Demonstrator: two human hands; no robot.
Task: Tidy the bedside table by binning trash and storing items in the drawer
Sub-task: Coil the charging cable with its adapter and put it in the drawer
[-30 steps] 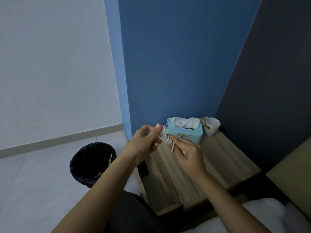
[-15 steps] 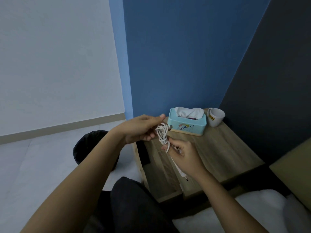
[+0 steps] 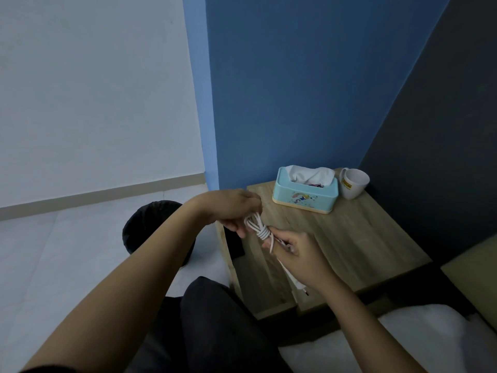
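A coiled white charger cable [image 3: 258,226] is held between both hands above the left part of the wooden bedside table [image 3: 355,238]. My left hand [image 3: 231,208] pinches the coil's upper loops. My right hand [image 3: 293,257] grips the lower end, and the white plug [image 3: 300,288] hangs below that hand. A black bin [image 3: 145,224] stands on the floor left of the table, partly hidden by my left forearm.
A light blue tissue box [image 3: 305,193] and a white mug [image 3: 353,183] stand at the table's back edge against the blue wall. A dark wall rises on the right. White bedding [image 3: 403,343] lies at the lower right, my dark-trousered knee at the bottom centre.
Both hands have come down and toward me with the cable, and the coil now looks tighter. The view has tilted, so the table sits further right.
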